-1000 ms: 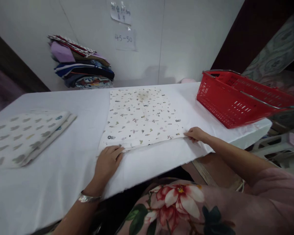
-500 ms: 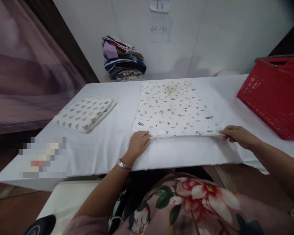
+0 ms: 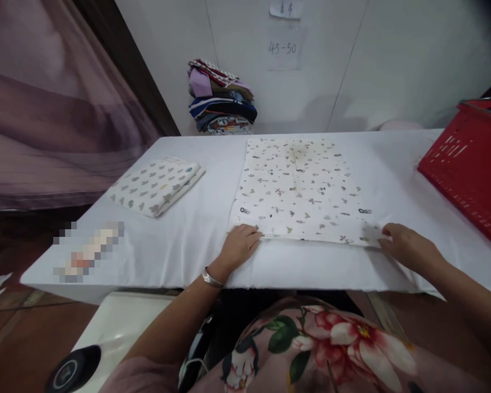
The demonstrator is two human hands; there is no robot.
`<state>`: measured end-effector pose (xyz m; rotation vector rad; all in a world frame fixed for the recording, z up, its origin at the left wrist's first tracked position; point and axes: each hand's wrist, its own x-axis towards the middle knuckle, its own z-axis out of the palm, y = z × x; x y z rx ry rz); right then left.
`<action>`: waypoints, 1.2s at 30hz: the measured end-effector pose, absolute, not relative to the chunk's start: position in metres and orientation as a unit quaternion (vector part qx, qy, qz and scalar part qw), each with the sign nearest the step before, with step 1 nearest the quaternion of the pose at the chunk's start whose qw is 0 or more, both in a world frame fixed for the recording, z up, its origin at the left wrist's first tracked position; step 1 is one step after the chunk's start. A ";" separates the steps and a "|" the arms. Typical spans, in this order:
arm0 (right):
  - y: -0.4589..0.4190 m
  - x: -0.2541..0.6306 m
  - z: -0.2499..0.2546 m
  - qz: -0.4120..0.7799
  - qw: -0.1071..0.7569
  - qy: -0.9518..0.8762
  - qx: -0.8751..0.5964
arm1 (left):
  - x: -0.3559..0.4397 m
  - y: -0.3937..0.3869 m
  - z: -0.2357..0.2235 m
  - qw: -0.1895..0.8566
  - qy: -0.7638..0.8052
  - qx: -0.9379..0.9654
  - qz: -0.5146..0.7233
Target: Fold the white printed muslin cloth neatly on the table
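One white-covered counter (image 3: 188, 245) is bearing the printed cloth (image 3: 306, 202), approx. rectangular, which is lying flat mid-counter, its near edge showing thin layers at L. R hand (image 3: 409, 245) is pinching the near R corner; L hand (image 3: 240, 246) is covering the near L corner, grip can't be told. Cloth is showing off-white, w/ a yellowish-brown smudge (image 3: 299, 153) nr the far edge, plus small scattered grey, green & brown motifs (image 3: 279, 191), incl. dark rings (image 3: 365, 210) nr both sides.

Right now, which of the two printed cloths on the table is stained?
The middle cloth, with small scattered prints and the left hand at its near edge. A brownish patch shows near its far edge; the left cloth, with gray shapes, shows none.
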<state>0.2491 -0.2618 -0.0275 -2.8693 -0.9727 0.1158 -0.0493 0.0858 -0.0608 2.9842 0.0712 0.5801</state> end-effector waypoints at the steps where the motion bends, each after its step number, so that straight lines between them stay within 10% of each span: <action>1: -0.254 0.245 -0.025 -0.004 0.064 -0.371 -0.926 | -0.050 0.085 -0.060 0.049 0.023 0.980 0.191; 10: -0.088 0.184 -0.021 0.033 0.265 -0.700 -0.662 | -0.052 0.082 -0.057 0.065 0.037 0.979 0.189; 36: 0.069 0.171 -0.056 0.117 0.086 -0.784 -0.604 | -0.051 0.079 -0.057 0.132 0.073 0.978 0.146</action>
